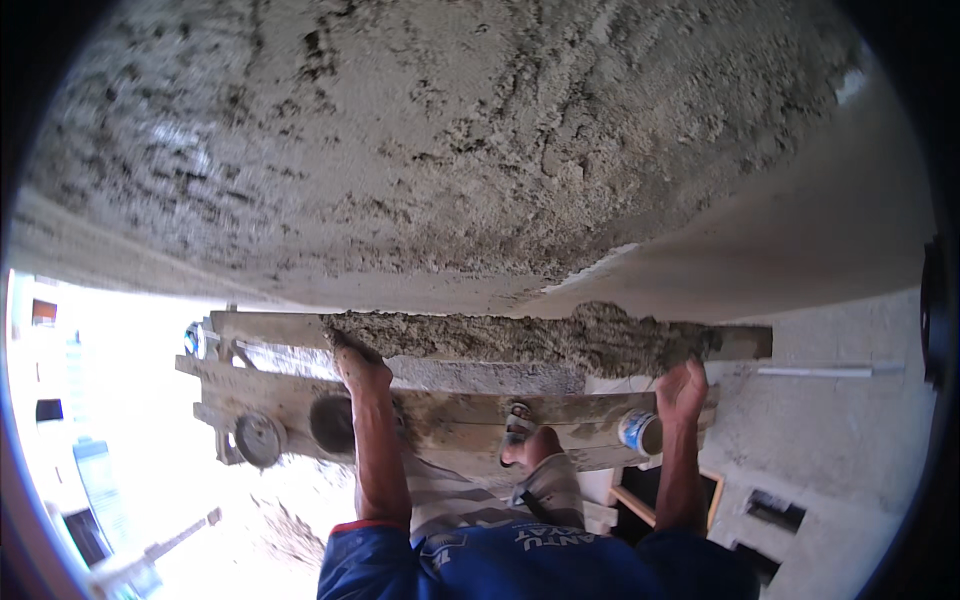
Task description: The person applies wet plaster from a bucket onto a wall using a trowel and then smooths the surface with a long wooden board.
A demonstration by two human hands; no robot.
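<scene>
Both arms stretch forward to a long wooden board [745,342], whose middle is thickly loaded with wet grey mortar [600,335]. My left hand [362,368] is closed on it near the left end of the mortar, its fingers partly hidden. Toward the right end, my right hand [683,387] grips the lower edge, with the fingertips out of sight behind the board. Just beyond the board rises a wall [450,130] of rough grey plaster, pitted and lumpy. From this angle I cannot tell whether board and wall touch.
Scaffold planks [460,415] run below the board, with my sandaled foot [517,430] on them. A round bucket [260,440], a dark bowl [332,424] and a white-and-blue tub [640,432] stand there too. On the right is a smoother side wall [830,430].
</scene>
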